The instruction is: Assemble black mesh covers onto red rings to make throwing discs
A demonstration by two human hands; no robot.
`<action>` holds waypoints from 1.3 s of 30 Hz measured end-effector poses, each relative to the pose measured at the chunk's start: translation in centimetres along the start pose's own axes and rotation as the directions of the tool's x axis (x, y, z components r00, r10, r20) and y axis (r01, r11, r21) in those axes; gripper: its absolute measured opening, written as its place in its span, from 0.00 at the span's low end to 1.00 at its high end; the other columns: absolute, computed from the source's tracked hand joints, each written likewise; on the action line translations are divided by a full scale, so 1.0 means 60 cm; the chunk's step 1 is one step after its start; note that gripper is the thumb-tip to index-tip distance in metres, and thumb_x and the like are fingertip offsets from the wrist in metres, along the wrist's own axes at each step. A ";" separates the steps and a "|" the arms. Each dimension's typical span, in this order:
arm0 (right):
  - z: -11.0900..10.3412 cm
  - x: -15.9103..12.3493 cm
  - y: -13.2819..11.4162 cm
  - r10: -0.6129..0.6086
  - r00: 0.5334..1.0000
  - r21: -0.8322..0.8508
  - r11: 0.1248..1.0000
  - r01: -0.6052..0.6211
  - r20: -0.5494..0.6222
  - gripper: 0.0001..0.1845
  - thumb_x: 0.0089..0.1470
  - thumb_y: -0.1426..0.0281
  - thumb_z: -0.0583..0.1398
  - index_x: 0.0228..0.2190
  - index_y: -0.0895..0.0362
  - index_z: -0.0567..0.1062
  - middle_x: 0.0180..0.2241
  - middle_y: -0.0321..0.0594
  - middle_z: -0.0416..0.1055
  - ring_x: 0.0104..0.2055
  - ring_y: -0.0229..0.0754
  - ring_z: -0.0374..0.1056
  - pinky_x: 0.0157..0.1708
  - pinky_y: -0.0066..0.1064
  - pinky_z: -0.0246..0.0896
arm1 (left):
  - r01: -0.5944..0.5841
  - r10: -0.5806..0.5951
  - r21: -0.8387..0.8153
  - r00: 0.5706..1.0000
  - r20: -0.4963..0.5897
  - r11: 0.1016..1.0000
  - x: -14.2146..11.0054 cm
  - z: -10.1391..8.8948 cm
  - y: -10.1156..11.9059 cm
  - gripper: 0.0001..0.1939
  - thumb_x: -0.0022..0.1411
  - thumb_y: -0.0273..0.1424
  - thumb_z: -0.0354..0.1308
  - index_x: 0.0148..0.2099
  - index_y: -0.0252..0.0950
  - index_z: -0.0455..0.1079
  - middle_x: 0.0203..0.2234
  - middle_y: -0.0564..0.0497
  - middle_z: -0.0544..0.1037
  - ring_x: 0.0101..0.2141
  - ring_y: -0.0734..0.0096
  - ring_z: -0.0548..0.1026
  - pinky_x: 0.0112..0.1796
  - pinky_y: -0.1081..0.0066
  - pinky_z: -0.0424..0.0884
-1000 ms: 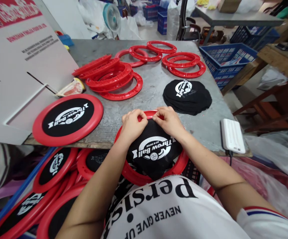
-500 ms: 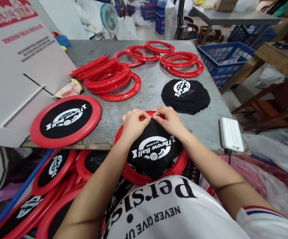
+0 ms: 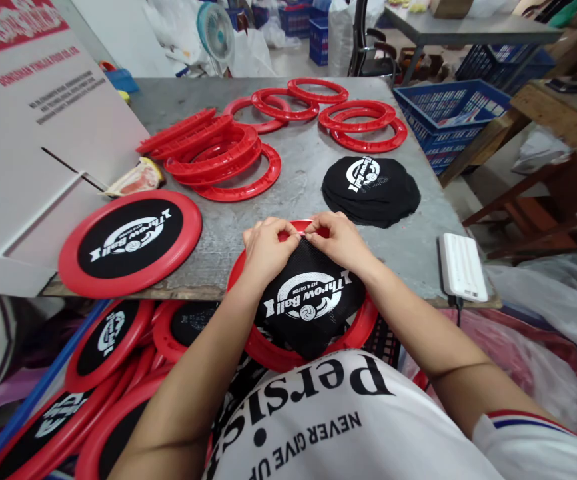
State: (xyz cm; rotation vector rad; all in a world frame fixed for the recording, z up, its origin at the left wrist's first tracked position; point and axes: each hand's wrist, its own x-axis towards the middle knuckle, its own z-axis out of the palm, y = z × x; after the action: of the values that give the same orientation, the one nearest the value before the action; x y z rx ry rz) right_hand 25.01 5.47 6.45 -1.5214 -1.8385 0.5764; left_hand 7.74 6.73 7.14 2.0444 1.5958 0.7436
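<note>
A black mesh disc (image 3: 311, 300) printed "Throw Ball" lies over a red plastic ring (image 3: 366, 330) in front of my body, half on the table edge. My left hand (image 3: 269, 243) pinches the mesh's far edge against the ring's far rim. Right beside it, my right hand (image 3: 338, 241) pinches the same edge, the fingertips of both hands nearly touching. The mesh is drawn to a peak there, and its near edge hangs inside the ring. A pile of black mesh discs (image 3: 393, 193) lies beyond my right hand. To the left rests a red-rimmed disc (image 3: 192, 233) with its mesh fitted.
Several loose red rings (image 3: 268, 177) lie across the back of the grey table (image 3: 298, 153). A white power bank (image 3: 462, 267) with a cable sits at the right edge. A printed carton (image 3: 13, 173) stands left. Red-rimmed discs (image 3: 113, 340) are piled below; a blue crate (image 3: 448, 113) is at right.
The camera view has shifted very slightly. Both hands keep their pinch at the ring's far rim, and the mesh disc and ring look the same.
</note>
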 end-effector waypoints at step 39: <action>-0.010 0.009 0.033 0.132 0.989 0.176 0.974 -0.141 0.061 0.13 0.55 0.77 0.57 0.37 0.57 0.79 0.37 0.40 0.80 0.37 0.43 0.72 0.42 0.36 0.64 | -0.294 0.298 -0.068 0.953 0.061 0.954 -0.007 -0.024 -0.050 0.06 0.54 0.23 0.53 0.35 0.39 0.63 0.61 0.39 0.71 0.61 0.55 0.70 0.61 0.54 0.64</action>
State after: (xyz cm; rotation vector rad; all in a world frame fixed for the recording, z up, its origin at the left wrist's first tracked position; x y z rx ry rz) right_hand 26.73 6.35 5.59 -1.5301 -1.6766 0.8289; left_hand 4.50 7.05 6.29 2.2681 1.2277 0.7997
